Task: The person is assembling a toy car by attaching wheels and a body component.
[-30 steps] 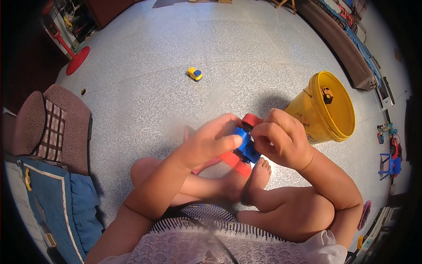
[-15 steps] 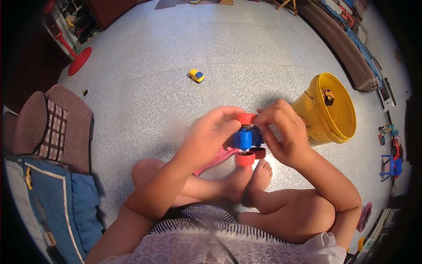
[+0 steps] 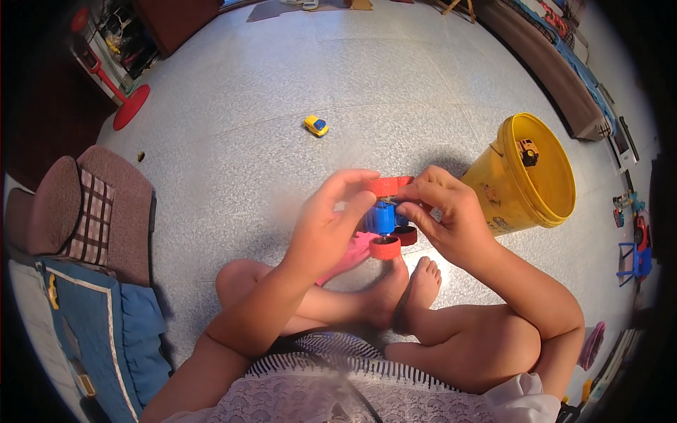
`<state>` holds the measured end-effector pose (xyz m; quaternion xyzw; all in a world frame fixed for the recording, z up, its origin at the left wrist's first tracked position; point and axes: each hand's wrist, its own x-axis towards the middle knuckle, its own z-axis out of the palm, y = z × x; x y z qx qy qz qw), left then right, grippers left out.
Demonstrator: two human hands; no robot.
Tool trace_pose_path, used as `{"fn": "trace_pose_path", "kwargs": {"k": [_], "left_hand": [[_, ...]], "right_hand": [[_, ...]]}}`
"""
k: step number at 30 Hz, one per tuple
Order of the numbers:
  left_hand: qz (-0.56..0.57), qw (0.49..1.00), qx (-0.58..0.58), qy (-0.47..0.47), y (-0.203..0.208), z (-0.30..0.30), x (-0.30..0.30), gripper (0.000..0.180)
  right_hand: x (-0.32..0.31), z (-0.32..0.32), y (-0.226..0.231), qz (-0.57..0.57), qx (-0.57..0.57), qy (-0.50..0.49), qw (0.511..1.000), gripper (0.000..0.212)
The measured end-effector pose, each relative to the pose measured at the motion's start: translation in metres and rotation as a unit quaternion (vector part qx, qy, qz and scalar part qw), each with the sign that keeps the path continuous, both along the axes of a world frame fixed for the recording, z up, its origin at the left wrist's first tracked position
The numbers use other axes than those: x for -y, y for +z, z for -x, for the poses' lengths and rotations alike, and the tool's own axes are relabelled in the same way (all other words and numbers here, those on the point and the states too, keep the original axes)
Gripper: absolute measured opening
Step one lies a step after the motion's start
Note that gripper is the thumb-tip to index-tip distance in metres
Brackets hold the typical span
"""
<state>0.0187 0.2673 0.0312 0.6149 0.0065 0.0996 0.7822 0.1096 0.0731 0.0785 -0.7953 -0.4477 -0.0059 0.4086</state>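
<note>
Held up between both hands is a toy car [image 3: 381, 218] with a blue body and red tyres, its wheels turned toward me. My left hand [image 3: 328, 215] pinches one red wheel [image 3: 384, 186] from the left, thumb below and fingers above. From the other side, my right hand [image 3: 446, 208] has its thumb and fingertips closed at the far wheels and the blue body. Two more red wheels hang at the near end, over my feet. My fingers cover part of the car. Behind it, a pink thing [image 3: 347, 262] lies on the floor, partly hidden by my left arm.
A tilted yellow bucket [image 3: 518, 180] stands to the right, with a small toy truck [image 3: 527, 152] inside. Farther ahead, a yellow toy car [image 3: 316, 126] sits on the floor. A brown chair [image 3: 123, 211] is at the left, a red round-based stand [image 3: 132, 106] beyond it.
The toy car has shifted slightly left and turned a little. My right hand has moved left with it, its thumb now against the blue body. Both hands keep hold.
</note>
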Motion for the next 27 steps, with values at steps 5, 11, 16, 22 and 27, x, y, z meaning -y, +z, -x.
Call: {"fn": "trace_pose_path", "kwargs": {"k": [5, 11, 16, 22, 27], "left_hand": [[0.004, 1.000, -0.010, -0.007, -0.004, 0.000, 0.002, 0.031], [0.009, 1.000, -0.020, 0.001, 0.003, 0.001, 0.002, 0.030], [-0.014, 1.000, -0.013, 0.010, -0.003, -0.002, -0.001, 0.032], [-0.074, 0.997, 0.000, 0.036, -0.003, -0.003, -0.006, 0.032], [-0.072, 0.996, -0.054, 0.028, 0.011, -0.001, -0.004, 0.031]], "right_hand": [[0.001, 0.000, 0.002, 0.007, -0.078, -0.013, 0.997, 0.014], [0.002, -0.001, 0.006, -0.006, -0.100, -0.004, 0.995, 0.006], [0.004, -0.004, 0.007, -0.016, -0.082, 0.026, 0.996, 0.004], [0.006, -0.005, 0.012, -0.002, -0.104, 0.018, 0.994, 0.005], [0.005, -0.002, 0.014, -0.006, -0.122, 0.028, 0.992, 0.005]]}}
